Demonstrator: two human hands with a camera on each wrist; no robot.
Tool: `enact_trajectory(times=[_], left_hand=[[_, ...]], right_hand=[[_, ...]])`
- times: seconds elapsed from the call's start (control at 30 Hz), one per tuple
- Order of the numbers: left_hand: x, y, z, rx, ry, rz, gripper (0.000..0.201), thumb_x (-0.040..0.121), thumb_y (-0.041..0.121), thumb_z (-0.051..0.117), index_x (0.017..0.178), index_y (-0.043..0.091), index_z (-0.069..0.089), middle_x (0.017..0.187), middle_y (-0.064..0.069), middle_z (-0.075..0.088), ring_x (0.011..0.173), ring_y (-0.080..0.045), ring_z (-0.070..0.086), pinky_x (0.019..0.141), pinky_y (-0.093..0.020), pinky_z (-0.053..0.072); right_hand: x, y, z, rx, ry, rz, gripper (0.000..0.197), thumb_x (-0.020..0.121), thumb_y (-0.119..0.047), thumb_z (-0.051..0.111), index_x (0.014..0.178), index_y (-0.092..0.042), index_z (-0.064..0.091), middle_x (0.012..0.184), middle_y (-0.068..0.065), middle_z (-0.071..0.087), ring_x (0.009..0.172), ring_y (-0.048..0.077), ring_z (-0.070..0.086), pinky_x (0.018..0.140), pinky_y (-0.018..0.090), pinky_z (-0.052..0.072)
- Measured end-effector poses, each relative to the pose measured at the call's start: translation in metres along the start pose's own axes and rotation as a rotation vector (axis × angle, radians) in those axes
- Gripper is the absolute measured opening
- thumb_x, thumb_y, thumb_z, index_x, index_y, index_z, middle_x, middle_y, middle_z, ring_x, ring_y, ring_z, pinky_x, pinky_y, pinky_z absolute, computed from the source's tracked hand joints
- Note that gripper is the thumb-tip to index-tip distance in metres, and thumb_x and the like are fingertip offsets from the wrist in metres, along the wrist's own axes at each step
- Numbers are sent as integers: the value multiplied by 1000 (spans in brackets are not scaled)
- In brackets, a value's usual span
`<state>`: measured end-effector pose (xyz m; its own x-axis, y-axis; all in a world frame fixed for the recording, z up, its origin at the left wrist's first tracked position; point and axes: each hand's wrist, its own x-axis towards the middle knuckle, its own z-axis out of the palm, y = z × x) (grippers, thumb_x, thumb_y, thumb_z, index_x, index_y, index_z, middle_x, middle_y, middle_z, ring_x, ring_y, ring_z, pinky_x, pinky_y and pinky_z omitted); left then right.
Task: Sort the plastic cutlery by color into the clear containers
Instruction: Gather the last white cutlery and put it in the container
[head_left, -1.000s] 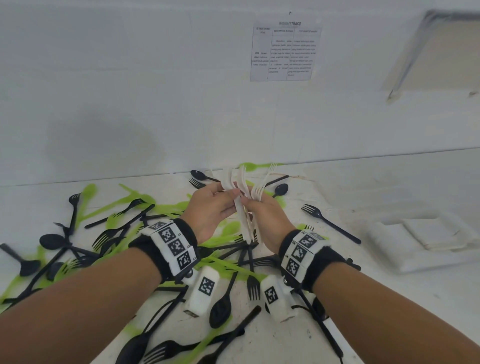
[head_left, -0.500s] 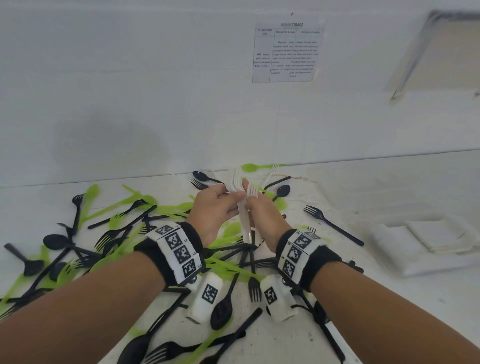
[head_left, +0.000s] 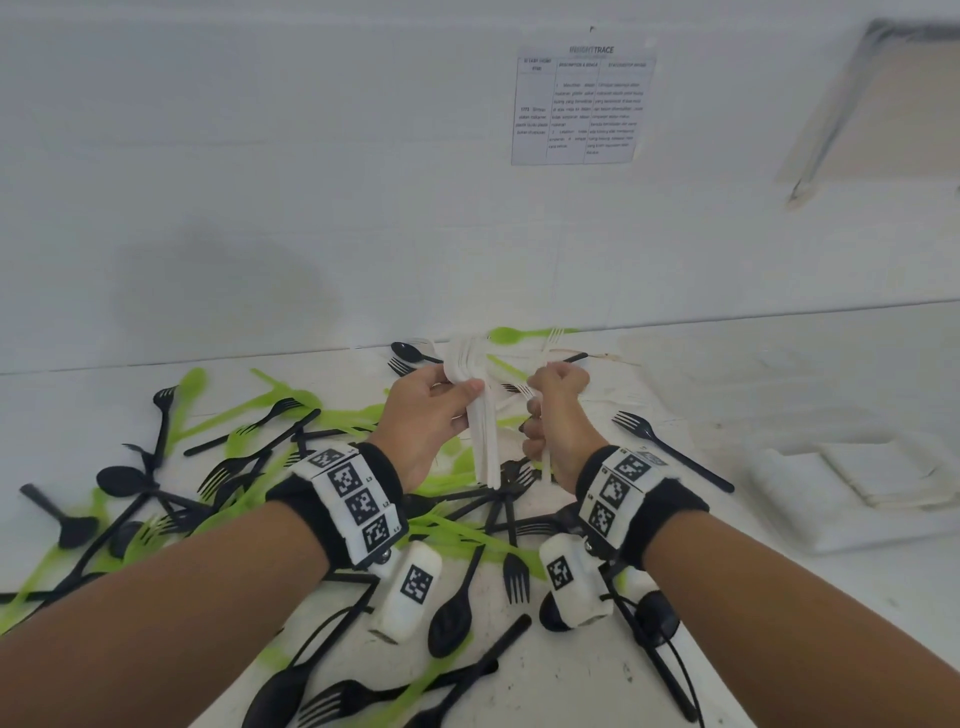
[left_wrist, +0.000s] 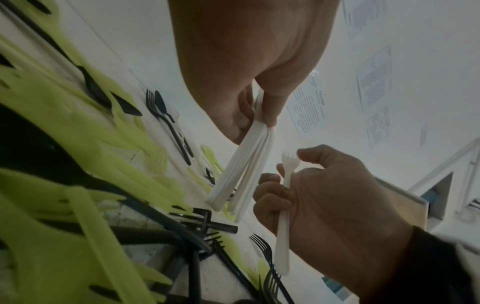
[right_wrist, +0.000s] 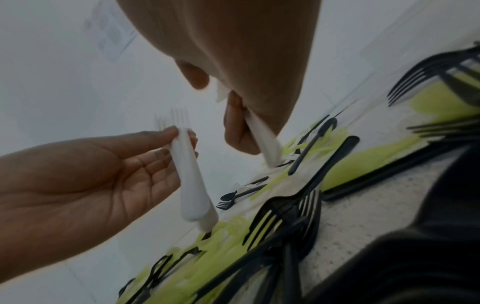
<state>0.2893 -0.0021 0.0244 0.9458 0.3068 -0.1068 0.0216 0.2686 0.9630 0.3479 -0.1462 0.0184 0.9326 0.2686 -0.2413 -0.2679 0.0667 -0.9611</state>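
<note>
My left hand (head_left: 457, 397) holds a bundle of white plastic forks (head_left: 482, 426) upright above the pile, pinched near the tines between thumb and fingers. In the left wrist view the bundle of white forks (left_wrist: 244, 162) fans out slightly at the handle ends. A little to the right, my right hand (head_left: 540, 415) has its fingers curled round a single white fork (left_wrist: 284, 216), tines up. The right wrist view shows that single fork (right_wrist: 262, 139) blurred, and the bundle (right_wrist: 191, 176) in my left hand (right_wrist: 166, 142). Faint clear containers (head_left: 753, 395) lie on the table to the right.
Black forks and spoons (head_left: 457, 608) and green cutlery (head_left: 291, 405) lie scattered and tangled on the white table (head_left: 571, 675) under and left of my hands. Stacked whitish trays (head_left: 872, 483) sit at the right. A printed sheet (head_left: 582, 104) hangs on the wall.
Both hands were together on the white forks. Now they have parted: my right hand has drawn away to the right with one white fork, and the left keeps the bundle.
</note>
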Motion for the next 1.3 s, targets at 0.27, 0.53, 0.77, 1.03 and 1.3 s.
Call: enact_trajectory(times=[0.27, 0.53, 0.77, 1.03, 1.3], left_hand=[[-4, 1, 3, 28, -18, 65, 25, 98, 4, 65, 123, 4, 66, 110, -14, 76, 106, -27, 73, 88, -36, 60], [-10, 5, 2, 64, -18, 100, 25, 95, 6, 70, 120, 3, 69, 103, -16, 77, 98, -30, 75, 82, -33, 62], [-11, 6, 0, 41, 41, 117, 24, 91, 8, 75, 115, 6, 74, 103, -17, 77, 101, -35, 74, 87, -41, 62], [-14, 10, -10, -115, -42, -75, 33, 93, 14, 73, 122, 1, 67, 114, -21, 74, 101, -33, 74, 82, -33, 61], [-12, 5, -18, -124, -14, -122, 43, 88, 19, 79, 121, -5, 68, 120, -26, 70, 115, -42, 67, 99, -44, 57]], right_hand=[[-4, 3, 16, -316, -138, -367, 29, 107, -27, 43, 113, -19, 70, 97, 11, 72, 87, 33, 66, 76, 39, 51], [-23, -5, 23, -162, -245, -191, 38, 109, -41, 39, 106, -27, 74, 90, -22, 75, 86, -8, 67, 97, 31, 50], [-35, -11, 27, -99, -237, -197, 36, 108, -39, 40, 94, -27, 71, 70, -30, 67, 64, -11, 58, 96, 33, 46], [-39, -7, 35, 1, -286, -128, 54, 72, -70, 46, 113, -51, 74, 129, -24, 65, 135, 9, 48, 122, 41, 26], [-33, 6, 41, 171, -151, -90, 64, 83, -60, 62, 122, -9, 66, 137, 3, 64, 129, 30, 56, 114, 50, 39]])
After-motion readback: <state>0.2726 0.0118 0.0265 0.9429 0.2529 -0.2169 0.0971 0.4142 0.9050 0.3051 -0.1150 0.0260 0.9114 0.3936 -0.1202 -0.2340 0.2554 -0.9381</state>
